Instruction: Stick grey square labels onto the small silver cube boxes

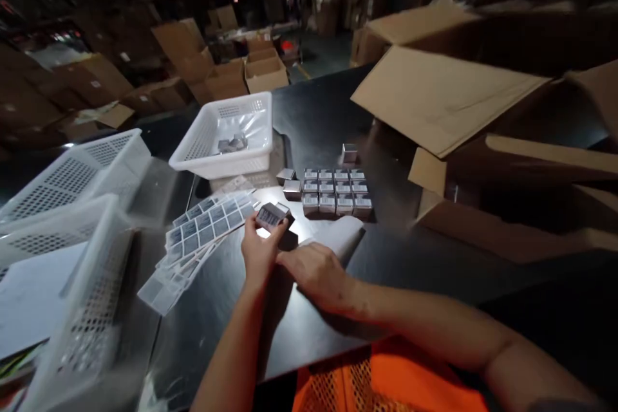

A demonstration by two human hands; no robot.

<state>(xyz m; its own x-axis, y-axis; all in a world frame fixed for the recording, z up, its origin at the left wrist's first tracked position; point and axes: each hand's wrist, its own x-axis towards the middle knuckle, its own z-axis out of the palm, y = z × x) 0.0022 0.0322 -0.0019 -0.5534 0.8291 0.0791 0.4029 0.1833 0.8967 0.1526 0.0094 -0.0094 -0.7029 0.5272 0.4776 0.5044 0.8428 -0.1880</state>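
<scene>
Item: small box, silver-grey, squat and rectangular, its upper face carrying a pale label with dark print too fine to read; held tilted just above the desk, near the middle of the near edge. Left hand: fingers closed around the small box from below and the side. Right hand: lying flat, palm down on the desk just right of the left hand, fingers loosely together, gripping nothing; its fingertips reach a curled white sheet. Block of boxes: twelve alike, set touching in three rows of four, beyond the hands toward the middle of the desk. Loose boxes: two just left of the block, one standing apart behind it. Label sheets: several overlapping, fanned out left of the hands, each gridded with small printed labels; exact count cannot be told. White perforated baskets: one behind the sheets holding a few grey boxes, two more at the left edge, blurred. Open cardboard carton: at the right edge, flaps spread.
</scene>
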